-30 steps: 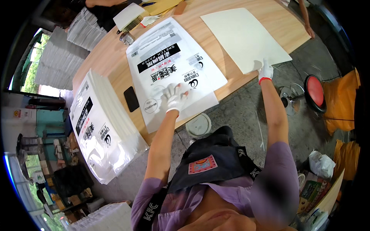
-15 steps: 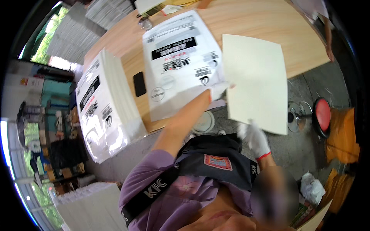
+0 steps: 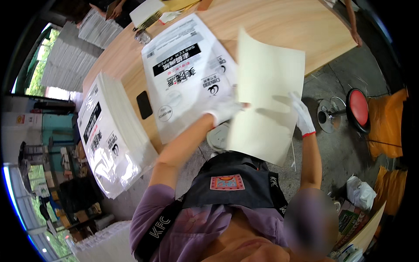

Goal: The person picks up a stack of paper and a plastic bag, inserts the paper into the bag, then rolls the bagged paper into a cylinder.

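Note:
A large cream sheet of paper [image 3: 268, 100], or a thin stack of them, stands bowed off the table's near edge, partly over the floor. My left hand [image 3: 223, 111], in a white glove, pinches its left edge; a bare fingertip shows on the paper. Beside the right edge, my white-gloved right hand [image 3: 302, 115] has its fingers stretched out over the paper and casts a shadow on it. Whether those fingers touch the surface I cannot tell. Left of the paper lies a white printed plastic bag [image 3: 187, 70], flat on the wooden table [image 3: 270, 22].
Far left on the table sits a thick pile of filled plastic packs [image 3: 111, 135], with a black phone [image 3: 144, 105] beside it. A glass jar [image 3: 142, 36] stands at the back. A red-seated stool [image 3: 358, 107] is on the floor at right. Another person's hand [image 3: 356, 38] rests by the far right corner.
My right hand has risen from the paper's bottom edge to its right side, fingers now extended. The paper has become more bowed, and my left hand still grips its left edge.

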Demonstrator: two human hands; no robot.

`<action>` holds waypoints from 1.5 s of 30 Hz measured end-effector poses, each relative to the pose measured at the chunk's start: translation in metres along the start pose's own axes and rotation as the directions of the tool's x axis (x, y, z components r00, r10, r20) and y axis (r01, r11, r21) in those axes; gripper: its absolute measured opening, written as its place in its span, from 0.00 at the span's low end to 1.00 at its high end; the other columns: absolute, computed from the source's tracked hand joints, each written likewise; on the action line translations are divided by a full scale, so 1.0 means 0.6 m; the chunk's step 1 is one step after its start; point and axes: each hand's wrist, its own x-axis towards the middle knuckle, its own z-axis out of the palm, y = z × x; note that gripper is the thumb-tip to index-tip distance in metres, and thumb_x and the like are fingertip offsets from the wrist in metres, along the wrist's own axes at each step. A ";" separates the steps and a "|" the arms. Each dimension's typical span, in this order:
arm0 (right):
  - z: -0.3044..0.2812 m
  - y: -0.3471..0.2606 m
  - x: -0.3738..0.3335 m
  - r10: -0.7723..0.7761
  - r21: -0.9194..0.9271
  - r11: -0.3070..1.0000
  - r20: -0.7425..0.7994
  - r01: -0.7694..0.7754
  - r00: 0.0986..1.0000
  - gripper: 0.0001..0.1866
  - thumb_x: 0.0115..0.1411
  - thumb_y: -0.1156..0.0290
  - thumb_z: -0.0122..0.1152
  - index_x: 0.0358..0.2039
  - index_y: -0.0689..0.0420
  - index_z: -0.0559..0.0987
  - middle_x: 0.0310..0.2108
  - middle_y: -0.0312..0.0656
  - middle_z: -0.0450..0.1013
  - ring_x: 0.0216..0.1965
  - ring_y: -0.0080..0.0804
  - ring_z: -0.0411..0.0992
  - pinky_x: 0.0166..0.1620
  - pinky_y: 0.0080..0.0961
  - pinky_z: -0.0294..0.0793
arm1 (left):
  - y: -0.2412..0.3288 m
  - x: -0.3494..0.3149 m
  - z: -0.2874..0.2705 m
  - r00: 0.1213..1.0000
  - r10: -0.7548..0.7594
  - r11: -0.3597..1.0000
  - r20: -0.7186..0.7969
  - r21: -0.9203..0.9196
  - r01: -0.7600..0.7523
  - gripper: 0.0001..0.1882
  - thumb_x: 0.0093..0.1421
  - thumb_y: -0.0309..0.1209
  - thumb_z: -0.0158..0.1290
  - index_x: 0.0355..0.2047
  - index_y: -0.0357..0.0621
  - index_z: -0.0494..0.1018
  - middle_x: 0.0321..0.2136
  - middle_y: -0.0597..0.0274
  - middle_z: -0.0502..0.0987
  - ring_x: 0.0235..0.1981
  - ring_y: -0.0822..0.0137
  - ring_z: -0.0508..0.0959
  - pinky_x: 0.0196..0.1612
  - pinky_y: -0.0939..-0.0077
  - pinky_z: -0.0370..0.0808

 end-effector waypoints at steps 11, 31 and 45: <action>0.093 -0.041 -0.008 -0.174 -0.902 0.431 -0.040 0.039 0.984 0.24 0.58 0.52 0.59 0.33 0.65 0.79 0.24 0.49 0.75 0.26 0.31 0.73 0.32 0.29 0.71 | -0.073 -0.051 0.101 0.861 0.500 0.840 -0.090 0.293 -0.457 0.27 0.57 0.35 0.58 0.56 0.44 0.66 0.58 0.52 0.67 0.61 0.53 0.63 0.62 0.66 0.61; 0.309 -0.126 -0.190 -0.078 -0.633 -0.417 0.739 0.652 0.669 0.14 0.54 0.57 0.58 0.20 0.54 0.76 0.22 0.41 0.73 0.21 0.34 0.72 0.24 0.29 0.72 | -0.376 0.041 -0.263 0.471 0.379 0.818 -0.797 0.051 -0.573 0.15 0.62 0.28 0.49 0.50 0.41 0.72 0.35 0.64 0.77 0.35 0.67 0.76 0.43 0.71 0.74; 0.389 -0.100 -0.129 0.103 -0.730 -0.359 0.589 0.582 0.802 0.08 0.52 0.61 0.55 0.21 0.49 0.77 0.22 0.42 0.73 0.26 0.41 0.75 0.26 0.35 0.72 | -0.042 -0.115 -0.059 0.441 0.712 0.698 -0.546 0.484 -0.527 0.15 0.57 0.27 0.53 0.45 0.56 0.76 0.31 0.58 0.79 0.31 0.57 0.79 0.37 0.68 0.77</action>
